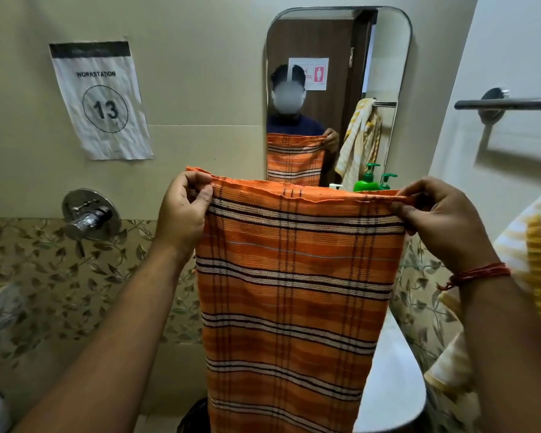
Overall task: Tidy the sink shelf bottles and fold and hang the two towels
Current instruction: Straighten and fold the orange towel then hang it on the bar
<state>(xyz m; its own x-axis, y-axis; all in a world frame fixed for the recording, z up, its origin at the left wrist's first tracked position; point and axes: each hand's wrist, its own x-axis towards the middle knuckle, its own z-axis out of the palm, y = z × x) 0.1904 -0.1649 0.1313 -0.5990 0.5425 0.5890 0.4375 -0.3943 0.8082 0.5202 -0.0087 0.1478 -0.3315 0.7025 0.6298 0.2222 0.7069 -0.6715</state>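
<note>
Two hands hold one orange striped towel [291,276] up by its top corners.

The left hand [181,210] pinches the top left corner, the right hand [441,220] pinches the top right one, and the cloth hangs flat between and below them. Just above the right hand, green pump bottles [368,179] peek over the towel's edge; their shelf is hidden. Farther right, a yellow-and-white towel [531,276] hangs, seemingly from the bar [506,104] above that hand. Beyond both hands is a mirror [338,57].
</note>
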